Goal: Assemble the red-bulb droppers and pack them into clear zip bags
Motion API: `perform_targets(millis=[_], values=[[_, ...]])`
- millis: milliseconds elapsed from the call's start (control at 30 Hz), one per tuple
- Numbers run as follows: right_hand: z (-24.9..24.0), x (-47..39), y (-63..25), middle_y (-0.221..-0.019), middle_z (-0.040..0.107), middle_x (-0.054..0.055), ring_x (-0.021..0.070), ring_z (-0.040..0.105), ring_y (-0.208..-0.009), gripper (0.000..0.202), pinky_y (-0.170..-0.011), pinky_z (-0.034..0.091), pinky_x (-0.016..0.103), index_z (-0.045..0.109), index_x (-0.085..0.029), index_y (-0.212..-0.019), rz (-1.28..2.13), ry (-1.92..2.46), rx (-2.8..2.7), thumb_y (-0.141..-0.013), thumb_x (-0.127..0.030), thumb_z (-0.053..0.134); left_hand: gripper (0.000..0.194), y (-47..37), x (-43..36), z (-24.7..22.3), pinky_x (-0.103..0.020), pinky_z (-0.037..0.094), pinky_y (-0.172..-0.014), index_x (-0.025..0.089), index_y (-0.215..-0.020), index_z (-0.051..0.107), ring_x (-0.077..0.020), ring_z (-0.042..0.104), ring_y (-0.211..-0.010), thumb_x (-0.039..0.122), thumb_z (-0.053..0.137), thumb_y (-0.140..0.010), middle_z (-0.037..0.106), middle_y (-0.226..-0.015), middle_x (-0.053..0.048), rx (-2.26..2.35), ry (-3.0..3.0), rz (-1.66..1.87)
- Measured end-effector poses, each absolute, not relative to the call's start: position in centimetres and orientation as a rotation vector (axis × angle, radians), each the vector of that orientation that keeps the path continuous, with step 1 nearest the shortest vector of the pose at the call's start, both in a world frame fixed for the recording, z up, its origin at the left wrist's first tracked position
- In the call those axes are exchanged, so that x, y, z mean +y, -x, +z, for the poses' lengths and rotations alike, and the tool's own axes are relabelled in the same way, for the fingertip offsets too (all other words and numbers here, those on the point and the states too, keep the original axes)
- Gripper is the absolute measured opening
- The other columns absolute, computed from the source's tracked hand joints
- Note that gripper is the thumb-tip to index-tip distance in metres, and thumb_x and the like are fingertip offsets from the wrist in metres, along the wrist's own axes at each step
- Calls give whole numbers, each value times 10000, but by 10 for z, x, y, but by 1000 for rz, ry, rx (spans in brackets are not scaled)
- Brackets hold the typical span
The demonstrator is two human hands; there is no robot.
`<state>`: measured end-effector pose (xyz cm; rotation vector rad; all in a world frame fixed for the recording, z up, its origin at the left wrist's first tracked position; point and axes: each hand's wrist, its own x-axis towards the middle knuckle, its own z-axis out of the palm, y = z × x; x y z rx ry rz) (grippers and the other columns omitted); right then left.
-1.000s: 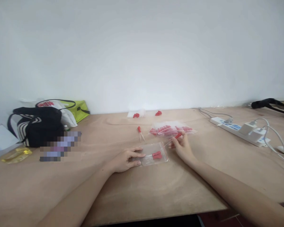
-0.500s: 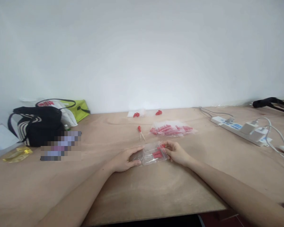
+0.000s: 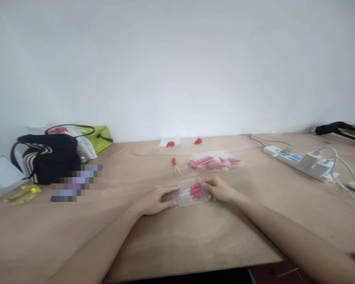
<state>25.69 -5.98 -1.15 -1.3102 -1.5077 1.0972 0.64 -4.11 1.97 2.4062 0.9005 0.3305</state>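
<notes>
A clear plastic bag (image 3: 185,200) lies on the wooden table between my hands, with several red-capped droppers (image 3: 196,190) inside, red ends to the right. My left hand (image 3: 161,199) holds the bag's left end between thumb and fingers. At the right end, my right hand (image 3: 217,189) pinches the bag's edge. Just beyond the bag lie loose red-topped droppers (image 3: 174,161), their pale tips pointing toward me. Farther right is a pile of filled clear bags (image 3: 215,161) with red pieces inside.
Two groups of red caps (image 3: 170,144) on clear bags lie near the wall. A white power strip (image 3: 298,162) with plugs and cables stands right. At left are a black bag (image 3: 51,157), a green bag (image 3: 99,138) and yellow plastic (image 3: 23,193).
The upper red-capped dropper has moved fully into the bag beside the others. My right hand's fingers have shifted from its red end to the bag's edge.
</notes>
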Motion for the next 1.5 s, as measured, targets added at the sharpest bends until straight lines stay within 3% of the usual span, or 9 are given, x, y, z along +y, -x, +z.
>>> perform_targets(millis=[200,367,567,667,767,867,967,1167,1500], values=[[26,-39,-242,-629,602,20,132,541,-575,104,-558,399,240,535,-175,-633,326,1420,-1835,-680,-133,453,385,-6,-40,19,-364,308,-970,288,-1157,500,-213,380,-1180,376,516,-783,406,-1302,-32,845,-2437,290],[34,2,-189,-825,627,113,207,575,-795,138,-657,408,269,546,-140,-801,370,1693,-1967,-670,-142,502,376,-7,-42,20,-368,315,-965,300,-1154,501,-216,378,-1180,368,516,-784,391,-1311,-29,860,-2427,288],[21,30,-158,-903,596,213,275,576,-828,255,-636,417,317,510,-67,-920,445,1765,-1935,-667,-96,501,388,-4,-40,18,-354,296,-982,275,-1160,502,-208,363,-1191,382,510,-787,394,-1309,-43,809,-2441,298],[27,27,-168,-858,602,179,242,578,-786,288,-632,419,300,490,-76,-965,465,1733,-1934,-678,-99,488,388,-3,-40,17,-358,300,-977,276,-1158,504,-208,355,-1196,388,511,-786,385,-1316,-43,808,-2416,293],[35,11,-196,-766,588,80,177,560,-738,443,-659,412,270,362,-99,-1140,423,1619,-1901,-703,-92,432,387,-5,-40,19,-363,317,-962,283,-1153,507,-214,362,-1190,384,519,-780,389,-1313,-41,836,-2397,277],[35,-15,-232,-619,491,-30,132,507,-580,558,-598,405,256,250,-136,-1223,381,1315,-1694,-692,-120,424,379,-7,-41,21,-366,320,-957,291,-1140,517,-216,380,-1177,379,530,-771,401,-1305,-34,853,-2385,278],[24,-43,-260,-625,417,-69,91,451,-479,630,-486,388,223,177,-182,-1245,556,1184,-1390,-687,-208,470,376,-7,-41,21,-365,320,-956,301,-1138,517,-215,382,-1175,376,532,-769,407,-1302,-26,858,-2376,286],[0,-65,-273,-656,413,-86,77,471,-426,674,-399,408,217,130,-257,-1207,751,1141,-1065,-672,-341,532,373,-7,-39,18,-363,313,-960,302,-1143,510,-211,379,-1178,366,526,-777,407,-1301,-30,854,-2409,288],[-18,-46,-265,-627,475,-50,160,568,-508,307,-501,505,347,236,-270,-880,841,1070,-950,-730,-370,485,375,-7,-39,16,-356,317,-955,309,-1135,516,-212,379,-1179,397,529,-770,412,-1298,-23,853,-2407,302]])
